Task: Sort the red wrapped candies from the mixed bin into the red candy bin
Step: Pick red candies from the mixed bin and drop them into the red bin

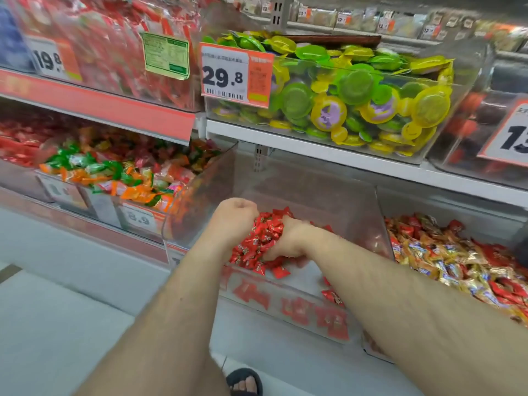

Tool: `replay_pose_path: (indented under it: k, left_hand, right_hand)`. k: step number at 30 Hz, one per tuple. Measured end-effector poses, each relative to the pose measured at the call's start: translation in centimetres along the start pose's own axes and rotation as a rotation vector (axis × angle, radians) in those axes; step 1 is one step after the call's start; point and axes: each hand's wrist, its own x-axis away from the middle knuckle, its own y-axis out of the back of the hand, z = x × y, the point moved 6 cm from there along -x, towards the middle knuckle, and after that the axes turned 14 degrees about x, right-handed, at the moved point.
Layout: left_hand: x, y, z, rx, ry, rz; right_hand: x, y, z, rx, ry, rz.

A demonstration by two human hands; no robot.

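A heap of red wrapped candies (258,241) is clutched between both my hands inside the clear red candy bin (380,224). My left hand (233,221) curls round the heap's left side. My right hand (288,238) grips it from the right, fingers buried in the wrappers. A few loose red candies (281,272) lie on the bin floor below. The mixed bin (463,267), to the right, holds gold, blue and red wrapped candies.
A bin of orange and green candies (114,178) stands to the left. Above, a clear bin of green and yellow discs (357,101) sits on a white shelf with a 29.8 price tag (235,74). My sandalled foot (245,382) shows on the pale floor.
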Motion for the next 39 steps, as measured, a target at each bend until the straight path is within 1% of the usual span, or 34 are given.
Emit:
replay_pose_path:
  k: [2,3,4,5,7,9,12,15,17,20,21,22,23,25,26,28,30,32,36,37,39]
  left_hand:
    - [0.0,-0.5,0.0,-0.058,-0.016,0.028]
    - [0.1,-0.7,0.1,-0.114,-0.021,0.034]
    - [0.2,-1.0,0.1,-0.184,-0.030,0.039]
    - [0.3,-1.4,0.1,-0.254,-0.044,0.046]
    - [0.8,-2.3,-0.2,-0.364,-0.074,0.062]
    - [1.4,-3.3,-0.6,-0.431,-0.101,0.071]
    - [2.3,-5.5,-1.5,-0.438,-0.187,0.098]
    - [3.9,-8.6,-2.6,-0.424,-0.304,0.149]
    - [5.4,-10.7,-3.6,-0.421,-0.410,0.162]
    - [8.0,-14.0,-5.4,-0.417,-0.625,0.214]
    - [9.0,-15.2,-5.8,-0.414,-0.689,0.249]
    - [10.1,-16.5,-6.0,-0.416,-0.737,0.285]
    - [11.2,-17.8,-6.0,-0.420,-0.774,0.322]
    - [13.1,-20.5,-5.5,-0.444,-0.823,0.410]
    - [13.9,-21.8,-5.1,-0.471,-0.836,0.469]
    - [14.9,-24.7,-3.5,-0.575,-0.814,0.608]
    - [15.4,-27.1,-1.9,-0.726,-0.757,0.707]
    - [15.5,-28.5,-0.4,-0.856,-0.664,0.751]
    - [14.6,-29.7,1.6,-1.044,-0.469,0.768]
    - [14.4,-29.8,1.9,-1.076,-0.430,0.777]
    - [14.1,-30.0,2.2,-1.100,-0.362,0.805]
  right_hand:
    - [0.6,1.1,-0.1,0.309,0.071,-0.112]
    - [0.9,1.0,-0.1,0.423,0.130,-0.109]
    - [1.1,0.3,-0.4,0.520,0.187,-0.043]
    - [2.0,-0.5,-0.6,0.596,0.226,0.065]
    - [2.7,-1.9,-1.3,0.660,0.236,0.223]
    - [3.3,-2.0,-1.9,0.668,0.228,0.227]
    - [5.2,0.8,-3.1,0.586,0.182,-0.027]
    - [8.2,2.9,-5.2,0.456,0.180,-0.198]
    - [10.4,4.3,-7.2,0.338,0.185,-0.349]
    - [14.6,6.7,-11.3,0.115,0.155,-0.675]
    - [16.1,7.3,-12.9,0.057,0.121,-0.747]
    - [17.4,7.6,-14.7,-0.005,0.068,-0.777]
    - [18.6,7.7,-16.6,-0.070,0.000,-0.767]
    - [20.1,7.3,-20.9,-0.143,-0.180,-0.665]
    - [20.4,6.7,-23.3,-0.129,-0.286,-0.582]
    - [21.1,5.4,-27.6,-0.019,-0.476,-0.374]
    - [21.7,4.0,-30.7,0.110,-0.586,-0.183]
    - [22.1,2.5,-32.7,0.101,-0.660,-0.046]
    - [19.6,-1.9,-34.2,-0.120,-0.661,0.170]
    - [18.9,-2.8,-34.4,-0.168,-0.674,0.197]
    - [18.0,-3.8,-34.8,-0.289,-0.715,0.193]
